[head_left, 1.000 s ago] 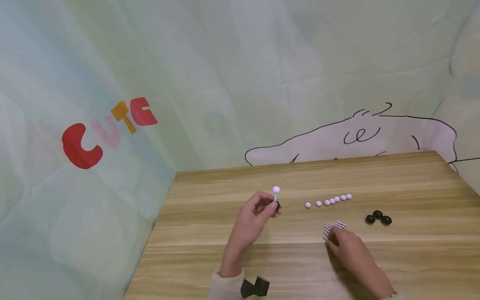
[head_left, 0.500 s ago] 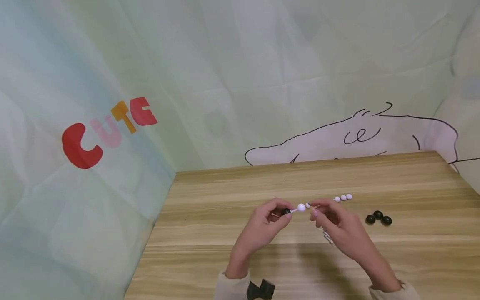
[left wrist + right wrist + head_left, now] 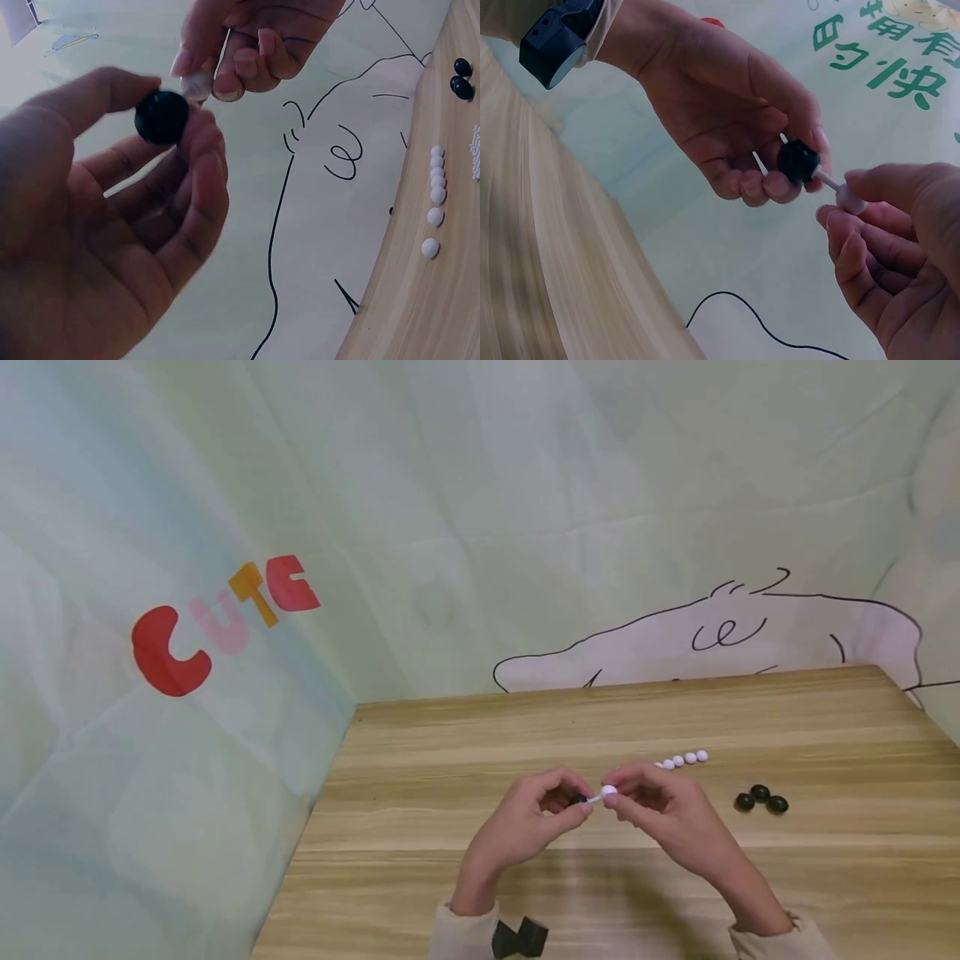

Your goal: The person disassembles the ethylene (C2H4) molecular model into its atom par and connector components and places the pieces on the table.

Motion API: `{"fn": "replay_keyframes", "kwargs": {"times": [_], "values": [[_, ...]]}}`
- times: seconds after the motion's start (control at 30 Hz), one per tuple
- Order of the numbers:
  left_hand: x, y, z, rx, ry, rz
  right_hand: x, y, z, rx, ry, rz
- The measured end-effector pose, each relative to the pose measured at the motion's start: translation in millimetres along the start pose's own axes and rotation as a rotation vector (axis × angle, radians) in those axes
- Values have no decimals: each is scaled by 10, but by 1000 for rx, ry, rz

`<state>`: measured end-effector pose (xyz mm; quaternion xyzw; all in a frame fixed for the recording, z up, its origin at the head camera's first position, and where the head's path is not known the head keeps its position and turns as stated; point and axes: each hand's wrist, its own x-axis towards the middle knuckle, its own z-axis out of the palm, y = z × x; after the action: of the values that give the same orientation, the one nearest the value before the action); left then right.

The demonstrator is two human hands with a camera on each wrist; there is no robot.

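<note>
My left hand (image 3: pixel 521 822) pinches a glossy black ball (image 3: pixel 798 161) between thumb and fingers. A short white stick (image 3: pixel 827 179) joins this ball to a small white ball (image 3: pixel 850 199). My right hand (image 3: pixel 667 814) pinches the white ball between thumb and index finger. Other thin white sticks (image 3: pixel 760 162) jut from the black ball toward the left palm. Both hands are held over the table, nearly meeting, with the joined balls between them. In the left wrist view, the black ball (image 3: pixel 162 118) covers most of the stick, and the right fingers partly cover the white ball (image 3: pixel 196 85).
On the wooden table (image 3: pixel 450 735), several white balls (image 3: pixel 690 758) lie in a row, partly behind the right hand. Three black balls (image 3: pixel 760 793) sit to the right. A pile of white sticks (image 3: pixel 476 154) shows in the left wrist view. A printed cloth (image 3: pixel 450 527) hangs behind.
My right hand has left the stick pile, moved left and come to pinch the white ball. My left hand has shifted slightly right, and the joined balls have swung from upright to sideways.
</note>
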<state>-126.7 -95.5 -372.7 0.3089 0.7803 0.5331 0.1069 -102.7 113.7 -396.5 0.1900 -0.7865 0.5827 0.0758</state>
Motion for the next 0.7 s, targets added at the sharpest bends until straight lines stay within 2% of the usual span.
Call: {"fn": "replay_keyframes", "kwargs": {"times": [0.13,0.27,0.37,0.7], "values": [[-20,60,-43,-24,-54,53,-14,-37,1,-5,-11,-30],[2,-93,-60,-45,-83,81,-11,-68,19,7,-3,-81],[-1,-113,-85,-65,-104,92,-9,-67,30,21,-2,-110],[-33,-116,-141,-236,-191,137,-13,-49,63,83,-26,-214]]}}
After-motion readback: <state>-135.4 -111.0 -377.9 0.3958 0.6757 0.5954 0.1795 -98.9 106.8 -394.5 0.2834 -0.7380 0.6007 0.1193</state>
